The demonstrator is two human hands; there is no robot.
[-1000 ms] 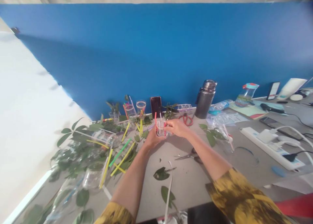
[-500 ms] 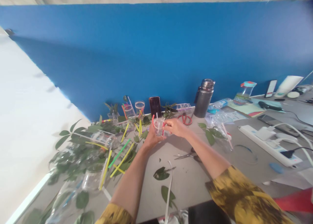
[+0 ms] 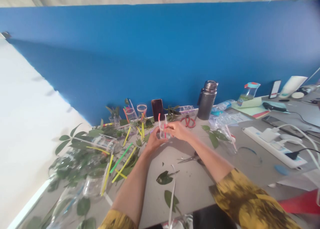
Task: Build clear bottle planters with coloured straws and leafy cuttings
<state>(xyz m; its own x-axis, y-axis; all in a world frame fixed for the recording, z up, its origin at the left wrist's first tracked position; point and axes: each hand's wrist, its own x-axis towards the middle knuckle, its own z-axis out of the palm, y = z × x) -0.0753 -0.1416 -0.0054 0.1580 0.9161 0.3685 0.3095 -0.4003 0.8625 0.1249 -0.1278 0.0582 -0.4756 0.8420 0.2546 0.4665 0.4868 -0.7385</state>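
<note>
In the head view, a small clear plastic cup (image 3: 163,134) stands at the middle of the desk, and my left hand (image 3: 154,141) is wrapped round its left side. Red and white straw pieces (image 3: 159,118) stick up out of the cup. My right hand (image 3: 178,130) is closed at the cup's right rim, its fingertips pinching a red straw piece (image 3: 165,130). Behind the cup a dark phone (image 3: 157,109) leans upright against the blue partition. Red-handled scissors (image 3: 188,122) lie beyond my right hand, and another pair of scissors (image 3: 188,159) rests partly under my right forearm.
Leafy cuttings (image 3: 72,169), yellow straws (image 3: 124,164) and a green straw (image 3: 121,157) clutter the left side. Clear cups (image 3: 142,111) stand at the back. To the right are a grey thermos (image 3: 208,100), a plastic bottle (image 3: 223,105) and a white power strip (image 3: 272,147).
My right fingers have shifted slightly left and down with the red straw piece against the cup. The straws in the cup now stand at a different angle. My left hand keeps its hold.
</note>
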